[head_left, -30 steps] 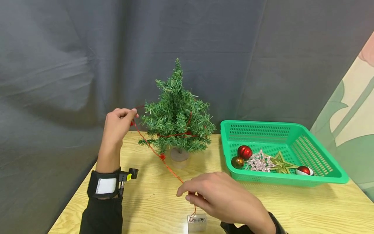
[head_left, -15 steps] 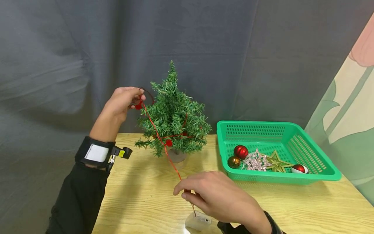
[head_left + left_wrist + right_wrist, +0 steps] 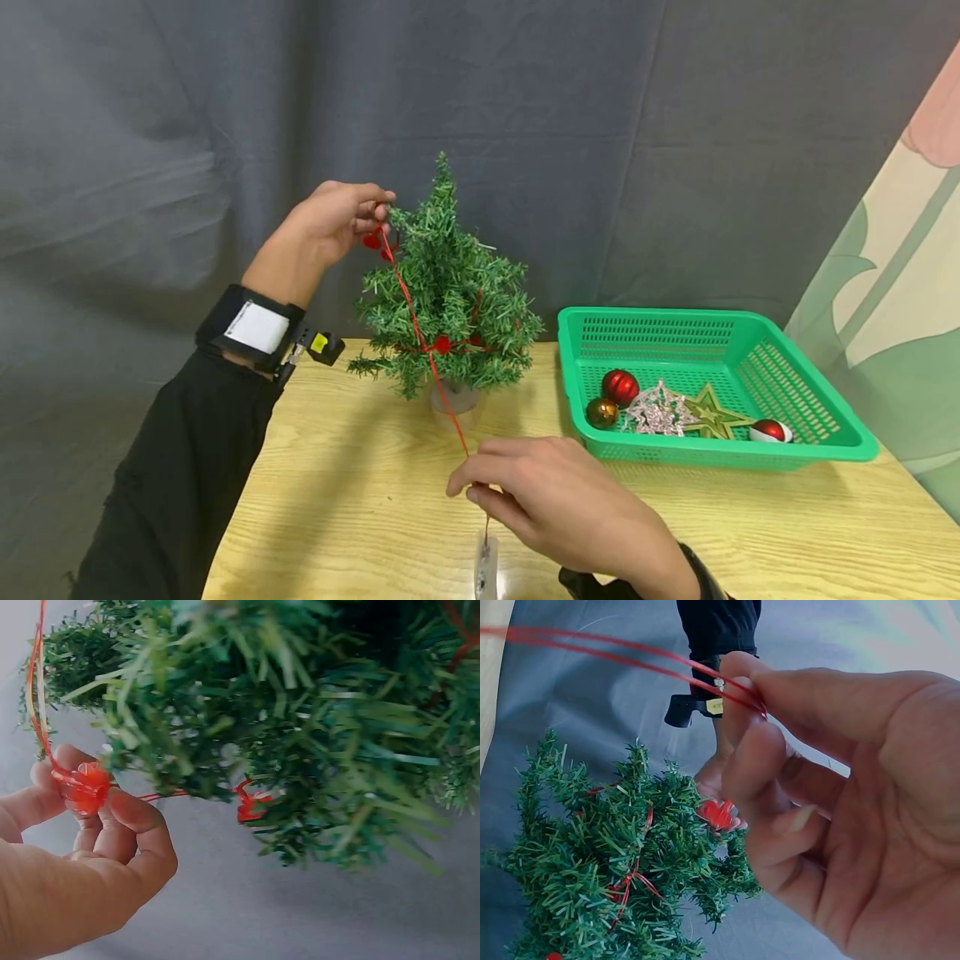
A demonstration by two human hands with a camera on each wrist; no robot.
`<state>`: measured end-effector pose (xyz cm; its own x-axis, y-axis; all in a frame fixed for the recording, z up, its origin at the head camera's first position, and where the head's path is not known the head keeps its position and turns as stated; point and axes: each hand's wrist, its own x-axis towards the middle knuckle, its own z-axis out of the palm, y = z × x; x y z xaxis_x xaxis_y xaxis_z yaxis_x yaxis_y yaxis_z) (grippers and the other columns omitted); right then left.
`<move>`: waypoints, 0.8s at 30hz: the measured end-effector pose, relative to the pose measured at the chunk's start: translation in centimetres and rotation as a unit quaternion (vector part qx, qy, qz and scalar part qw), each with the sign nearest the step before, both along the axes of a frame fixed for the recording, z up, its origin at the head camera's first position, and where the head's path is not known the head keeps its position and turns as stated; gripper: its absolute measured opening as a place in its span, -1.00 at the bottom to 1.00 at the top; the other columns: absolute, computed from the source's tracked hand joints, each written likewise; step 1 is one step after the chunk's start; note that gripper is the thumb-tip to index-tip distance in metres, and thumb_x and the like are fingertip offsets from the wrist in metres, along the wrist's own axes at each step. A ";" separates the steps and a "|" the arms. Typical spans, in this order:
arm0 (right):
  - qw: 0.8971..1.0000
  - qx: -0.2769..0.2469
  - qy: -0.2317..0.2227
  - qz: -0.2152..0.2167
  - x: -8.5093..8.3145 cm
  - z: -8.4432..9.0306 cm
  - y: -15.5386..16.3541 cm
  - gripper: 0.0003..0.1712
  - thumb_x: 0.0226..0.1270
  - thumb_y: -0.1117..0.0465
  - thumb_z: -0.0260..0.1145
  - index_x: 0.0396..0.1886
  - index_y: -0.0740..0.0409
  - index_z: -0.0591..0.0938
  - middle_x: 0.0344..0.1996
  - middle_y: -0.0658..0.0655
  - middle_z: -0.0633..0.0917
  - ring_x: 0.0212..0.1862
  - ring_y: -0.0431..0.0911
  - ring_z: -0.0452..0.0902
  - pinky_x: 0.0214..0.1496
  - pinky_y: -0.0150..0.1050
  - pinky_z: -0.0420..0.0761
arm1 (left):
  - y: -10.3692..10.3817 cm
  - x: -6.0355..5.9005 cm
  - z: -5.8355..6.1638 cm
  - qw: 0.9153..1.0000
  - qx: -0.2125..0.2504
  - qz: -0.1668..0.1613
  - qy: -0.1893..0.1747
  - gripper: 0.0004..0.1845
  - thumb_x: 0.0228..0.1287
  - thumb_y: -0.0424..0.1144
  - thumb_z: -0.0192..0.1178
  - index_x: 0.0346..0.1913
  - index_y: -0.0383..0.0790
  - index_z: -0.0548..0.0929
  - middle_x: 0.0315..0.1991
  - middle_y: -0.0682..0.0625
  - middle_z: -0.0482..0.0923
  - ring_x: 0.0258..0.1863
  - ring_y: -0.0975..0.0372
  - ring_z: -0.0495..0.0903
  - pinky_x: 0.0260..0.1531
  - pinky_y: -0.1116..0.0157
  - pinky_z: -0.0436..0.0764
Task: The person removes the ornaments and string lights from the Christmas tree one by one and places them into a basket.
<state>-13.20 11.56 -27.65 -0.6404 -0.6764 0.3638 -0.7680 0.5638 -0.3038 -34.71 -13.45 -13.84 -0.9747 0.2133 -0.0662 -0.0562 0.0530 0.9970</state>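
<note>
A small green artificial Christmas tree (image 3: 450,292) stands on a round base (image 3: 456,398), with red wire wound through its lower branches. By its upper left side, my left hand (image 3: 330,221) pinches the red light string (image 3: 411,304) at a red flower-like piece (image 3: 86,787). From there the string slants down in front of the tree to my right hand (image 3: 558,508), low in the head view. Thumb and fingertips of that hand pinch the doubled wire (image 3: 645,656). Below it a small clear box (image 3: 486,571) hangs edge-on, partly cut off by the frame.
A green plastic basket (image 3: 720,451) stands right of the tree, holding red and brown baubles, a glittery pink snowflake (image 3: 660,410), a green-gold star (image 3: 712,412) and a red-and-white bauble (image 3: 770,431). A grey curtain (image 3: 525,100) hangs behind the wooden table (image 3: 337,492).
My left hand has risen and moved right with the light string, from the tree's lower left to its upper left. The right hand stays nearly in place; the clear box beneath it has turned.
</note>
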 end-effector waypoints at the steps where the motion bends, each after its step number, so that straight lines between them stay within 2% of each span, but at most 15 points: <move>1: 1.000 -0.003 0.003 0.000 0.0 0.0 0.0 -0.77 0.46 0.21 0.22 -0.12 -0.27 0.70 -0.35 -0.34 0.61 -0.54 -0.48 0.19 -0.46 -0.58 0.27 | 0.1 0.0 0.2 1.000 0.003 0.003 0.000 -0.83 0.50 -0.26 0.03 -0.02 -0.26 0.55 -0.67 0.07 0.46 -0.70 0.29 0.53 -0.54 0.44 0.49; 9: 1.000 -0.017 0.002 0.002 0.2 0.2 0.0 -0.74 0.44 0.26 0.23 -0.14 -0.25 0.71 -0.38 -0.34 0.59 -0.55 -0.47 0.15 -0.50 -0.59 0.23 | 0.8 0.3 0.7 0.999 0.014 0.034 0.026 -0.84 0.48 -0.24 0.09 -0.15 -0.23 0.65 -0.80 0.09 0.25 -0.84 0.31 0.39 -0.74 0.46 0.33; 15: 1.000 -0.019 -0.012 0.003 0.3 0.2 0.1 -0.78 0.47 0.21 0.23 -0.13 -0.26 0.71 -0.34 -0.34 0.61 -0.55 -0.48 0.19 -0.49 -0.58 0.27 | 0.7 0.7 0.5 0.996 -0.042 0.059 0.041 -0.84 0.47 -0.22 0.11 -0.13 -0.17 0.67 -0.86 0.13 0.21 -0.87 0.36 0.33 -0.69 0.46 0.38; 17: 1.000 -0.020 -0.013 0.003 0.4 0.1 0.1 -0.78 0.47 0.20 0.24 -0.12 -0.25 0.71 -0.33 -0.33 0.62 -0.55 -0.48 0.19 -0.49 -0.58 0.28 | 0.4 0.5 0.3 0.997 -0.040 0.064 0.023 -0.86 0.47 -0.25 0.09 -0.15 -0.22 0.62 -0.83 0.12 0.30 -0.85 0.35 0.40 -0.67 0.46 0.45; 20: 1.000 -0.016 -0.004 -0.004 0.4 0.1 0.0 -0.76 0.45 0.22 0.24 -0.12 -0.25 0.71 -0.35 -0.33 0.61 -0.56 -0.47 0.17 -0.50 -0.57 0.26 | -0.3 -0.3 -0.3 0.998 -0.014 0.059 -0.031 -0.88 0.50 -0.29 0.02 -0.12 -0.27 0.52 -0.69 0.08 0.49 -0.75 0.31 0.55 -0.64 0.43 0.53; 22: 1.000 -0.017 -0.004 -0.005 0.4 0.1 0.0 -0.76 0.44 0.23 0.24 -0.13 -0.25 0.72 -0.36 -0.32 0.61 -0.56 -0.46 0.17 -0.49 -0.57 0.26 | -0.9 -0.9 -0.9 0.996 0.009 0.052 -0.069 -0.83 0.53 -0.31 -0.04 0.02 -0.32 0.44 -0.59 0.04 0.58 -0.65 0.27 0.62 -0.57 0.39 0.58; 24: 1.000 -0.016 -0.001 -0.002 0.5 0.1 -0.1 -0.76 0.44 0.23 0.25 -0.13 -0.26 0.71 -0.35 -0.32 0.62 -0.54 -0.48 0.20 -0.48 -0.58 0.27 | -1.4 -1.4 -1.6 0.994 0.017 0.048 -0.094 -0.70 0.55 -0.30 -0.09 0.24 -0.29 0.36 -0.52 0.05 0.63 -0.58 0.28 0.65 -0.51 0.38 0.59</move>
